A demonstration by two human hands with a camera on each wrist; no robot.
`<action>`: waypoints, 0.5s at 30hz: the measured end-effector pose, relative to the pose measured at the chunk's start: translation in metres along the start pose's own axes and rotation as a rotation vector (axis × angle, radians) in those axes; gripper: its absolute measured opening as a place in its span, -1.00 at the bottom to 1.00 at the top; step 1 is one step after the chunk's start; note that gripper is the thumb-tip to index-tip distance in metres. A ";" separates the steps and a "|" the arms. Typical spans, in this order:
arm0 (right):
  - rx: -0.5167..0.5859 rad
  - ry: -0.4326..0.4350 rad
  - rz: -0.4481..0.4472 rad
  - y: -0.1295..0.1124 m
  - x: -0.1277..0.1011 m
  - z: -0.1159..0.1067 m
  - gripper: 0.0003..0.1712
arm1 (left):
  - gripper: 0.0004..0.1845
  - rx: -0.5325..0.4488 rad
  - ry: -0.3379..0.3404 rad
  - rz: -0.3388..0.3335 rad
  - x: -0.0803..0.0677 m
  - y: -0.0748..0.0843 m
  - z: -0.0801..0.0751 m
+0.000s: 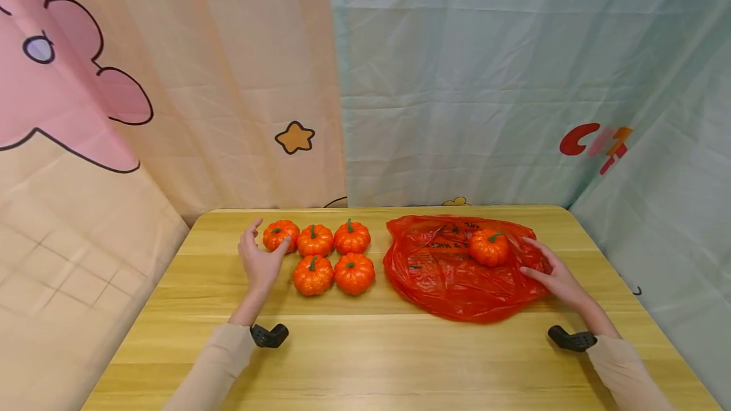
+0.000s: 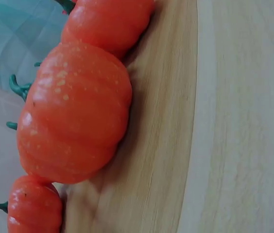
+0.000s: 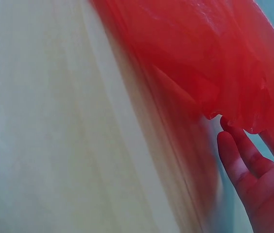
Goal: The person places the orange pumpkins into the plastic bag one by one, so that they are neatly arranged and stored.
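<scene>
Wood-grain table [image 1: 400, 360] lay nearest, pale and smooth. At its 10 o'clock the left hand [image 1: 259, 262] cupped the far-left pumpkin [image 1: 281, 234] with loosely spread fingers, beside four more ribbed, glossy ones. At 2 o'clock the right hand [image 1: 551, 274] rested, fingers straight and slightly apart, on a crinkled red bag [image 1: 451, 278]; a sixth pumpkin [image 1: 488, 247] sat on it. Only the left wrist view showed pale speckles on the skin [image 2: 74, 116]; the right wrist view showed fingertips [image 3: 234, 155] at the bag's translucent edge.
</scene>
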State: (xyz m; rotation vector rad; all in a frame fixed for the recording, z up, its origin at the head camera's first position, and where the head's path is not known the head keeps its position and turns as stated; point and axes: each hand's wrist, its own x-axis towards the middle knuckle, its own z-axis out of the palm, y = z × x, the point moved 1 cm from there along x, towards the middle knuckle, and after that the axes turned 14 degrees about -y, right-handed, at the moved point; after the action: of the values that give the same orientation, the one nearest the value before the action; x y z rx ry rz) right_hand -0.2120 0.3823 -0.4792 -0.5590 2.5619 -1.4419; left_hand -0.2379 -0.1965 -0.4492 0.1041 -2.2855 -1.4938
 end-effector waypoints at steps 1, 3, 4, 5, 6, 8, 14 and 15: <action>-0.003 0.000 0.004 0.000 0.000 0.000 -0.25 | -0.26 0.005 -0.007 -0.010 0.002 -0.003 -0.001; -0.008 0.000 0.011 0.000 0.000 0.000 -0.25 | -0.24 0.018 -0.025 -0.031 0.005 -0.009 -0.002; -0.007 0.000 0.013 0.000 0.000 0.000 -0.25 | -0.23 0.023 -0.035 -0.039 0.007 -0.012 -0.003; -0.007 0.001 0.014 -0.001 0.000 0.001 -0.25 | -0.22 0.027 -0.045 -0.047 0.009 -0.014 -0.004; -0.006 0.002 0.015 -0.001 0.000 0.001 -0.25 | -0.21 0.032 -0.056 -0.056 0.011 -0.017 -0.004; -0.007 0.002 0.018 -0.001 0.000 0.001 -0.25 | -0.19 0.038 -0.078 -0.072 0.014 -0.021 -0.006; -0.019 0.004 0.042 0.000 0.001 0.001 -0.25 | -0.13 0.032 -0.174 -0.153 0.022 -0.031 -0.008; -0.018 0.004 0.044 0.000 0.001 0.001 -0.25 | -0.13 0.024 -0.192 -0.167 0.023 -0.032 -0.008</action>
State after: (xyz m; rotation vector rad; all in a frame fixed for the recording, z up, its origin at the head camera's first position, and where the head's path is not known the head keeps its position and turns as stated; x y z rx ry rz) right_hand -0.2126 0.3815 -0.4797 -0.4989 2.5756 -1.4089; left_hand -0.2613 -0.2237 -0.4684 0.1685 -2.5010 -1.6211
